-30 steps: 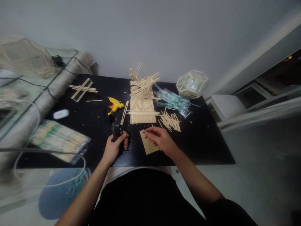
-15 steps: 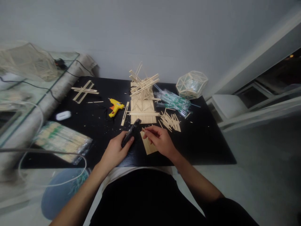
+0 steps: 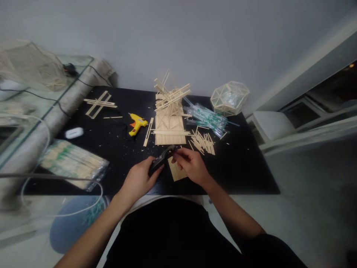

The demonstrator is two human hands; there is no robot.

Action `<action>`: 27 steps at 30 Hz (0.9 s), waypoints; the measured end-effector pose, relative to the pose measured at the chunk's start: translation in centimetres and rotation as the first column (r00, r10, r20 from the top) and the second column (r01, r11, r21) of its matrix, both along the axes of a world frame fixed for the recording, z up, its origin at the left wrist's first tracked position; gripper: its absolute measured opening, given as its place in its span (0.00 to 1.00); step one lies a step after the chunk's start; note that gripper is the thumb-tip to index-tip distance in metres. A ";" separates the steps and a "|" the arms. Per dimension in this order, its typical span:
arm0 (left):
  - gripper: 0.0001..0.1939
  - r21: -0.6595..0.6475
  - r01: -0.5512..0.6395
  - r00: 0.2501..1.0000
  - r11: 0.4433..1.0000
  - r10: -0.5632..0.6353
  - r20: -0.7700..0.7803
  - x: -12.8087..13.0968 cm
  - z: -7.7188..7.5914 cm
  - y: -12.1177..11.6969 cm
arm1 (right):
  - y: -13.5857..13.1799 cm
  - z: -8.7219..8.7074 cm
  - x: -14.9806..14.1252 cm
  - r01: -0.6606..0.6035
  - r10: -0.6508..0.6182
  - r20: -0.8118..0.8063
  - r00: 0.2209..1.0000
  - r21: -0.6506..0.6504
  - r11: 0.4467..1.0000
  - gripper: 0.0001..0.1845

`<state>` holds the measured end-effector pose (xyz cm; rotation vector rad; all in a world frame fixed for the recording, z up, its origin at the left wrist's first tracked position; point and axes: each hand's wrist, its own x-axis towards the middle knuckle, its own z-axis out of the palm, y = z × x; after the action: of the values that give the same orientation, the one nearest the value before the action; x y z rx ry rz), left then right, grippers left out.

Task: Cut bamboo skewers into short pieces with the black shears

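My left hand (image 3: 139, 179) is closed round a black cutter tool (image 3: 163, 158) whose jaws point up and right. My right hand (image 3: 189, 165) is pinched on a thin wooden stick at the cutter's jaws, over a small flat panel of sticks (image 3: 177, 173) on the black table (image 3: 245, 163). Beyond the hands stand a larger flat stick panel (image 3: 169, 130) and a tangled stick structure (image 3: 170, 98).
A yellow glue gun (image 3: 136, 123) lies left of the panel, and a heap of cut sticks (image 3: 203, 143) to its right. Clear green-printed packets (image 3: 206, 118) and a stick polyhedron (image 3: 229, 97) sit at the back right. A stick bundle bag (image 3: 71, 163) lies left, a stick cross (image 3: 99, 104) at the back left.
My left hand lifted the black cutter from the table and swung it right, up to the stick pinched in my right hand. The right hand barely moved.
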<state>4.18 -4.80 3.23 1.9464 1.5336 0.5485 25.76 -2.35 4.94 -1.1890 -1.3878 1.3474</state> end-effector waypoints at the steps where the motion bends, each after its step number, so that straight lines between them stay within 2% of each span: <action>1: 0.14 -0.003 0.003 1.000 1.000 -0.003 -0.010 0.0 0.0 0.0 | 0.0 0.0 0.0 -0.004 0.004 0.005 1.000 0.004 1.000 0.15; 8: 0.13 0.027 0.008 1.000 1.000 -0.007 -0.028 0.2 -0.2 -0.1 | 0.1 -0.1 0.0 -0.029 0.029 -0.001 1.000 0.015 0.999 0.13; 14: 0.13 0.035 -0.008 0.998 0.999 0.011 -0.069 0.3 -0.6 -0.1 | 0.0 -0.1 0.1 -0.042 0.038 0.057 0.998 0.062 0.997 0.15; 23: 0.06 0.040 -0.016 0.943 0.999 0.029 -0.332 0.4 -0.6 0.0 | 0.0 -0.2 0.0 -0.037 0.024 0.112 0.993 0.115 0.993 0.14; 27: 0.06 0.050 -0.005 0.935 0.999 0.022 -0.354 0.2 -0.7 0.0 | 0.0 0.2 0.1 -0.051 0.035 0.124 0.992 0.127 0.991 0.15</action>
<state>4.41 -4.77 2.52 2.1619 1.7650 0.2472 25.84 -2.40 5.13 -1.1763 -1.5714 1.2104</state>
